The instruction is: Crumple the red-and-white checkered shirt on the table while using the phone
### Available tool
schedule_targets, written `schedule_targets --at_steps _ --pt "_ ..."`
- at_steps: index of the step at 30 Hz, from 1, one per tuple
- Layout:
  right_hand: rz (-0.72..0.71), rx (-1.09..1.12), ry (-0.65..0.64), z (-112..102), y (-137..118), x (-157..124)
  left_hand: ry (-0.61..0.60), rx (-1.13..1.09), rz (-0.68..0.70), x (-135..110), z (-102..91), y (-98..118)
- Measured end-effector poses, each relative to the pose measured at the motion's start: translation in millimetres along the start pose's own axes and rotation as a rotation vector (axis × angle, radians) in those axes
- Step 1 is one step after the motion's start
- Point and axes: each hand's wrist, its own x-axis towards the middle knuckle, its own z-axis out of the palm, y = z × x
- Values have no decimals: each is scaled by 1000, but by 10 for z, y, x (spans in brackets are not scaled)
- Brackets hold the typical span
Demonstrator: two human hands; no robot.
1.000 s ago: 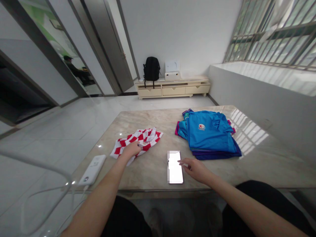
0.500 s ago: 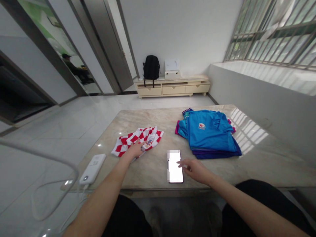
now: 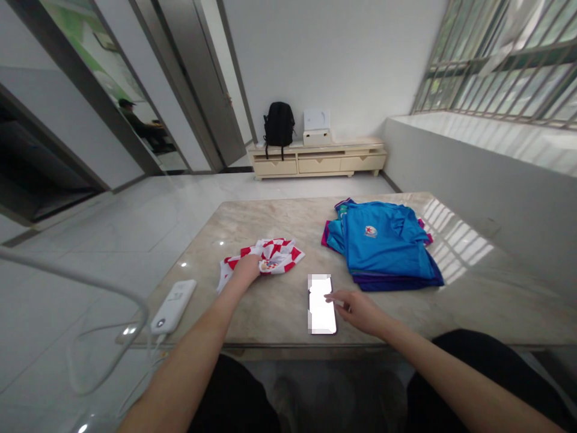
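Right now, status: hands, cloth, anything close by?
Left hand resting on crumpled red-and-white checked shirt. Right hand touching flat black phone, fingertip at its edge. Folded blue shirt stack lies apart, to the right.

A bright room with white walls and a glossy pale tiled floor (image 3: 148, 216). A cream low cabinet (image 3: 318, 162) stands against the far wall. Daylight enters through a barred window (image 3: 505, 60) at right.

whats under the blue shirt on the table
The blue shirt tops a folded stack: a dark purple garment's edge shows beneath, with teal and magenta edges at its left. How many garments lie there is hidden by the shirt.
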Motion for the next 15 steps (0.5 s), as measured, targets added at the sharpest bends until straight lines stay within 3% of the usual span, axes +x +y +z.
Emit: schedule_targets --at_steps 4,15 --pt "3 11 -37 16 19 -4 -5 21 -33 11 -19 21" --pt "23 -45 11 23 61 7 -28 32 -104 80 4 26"
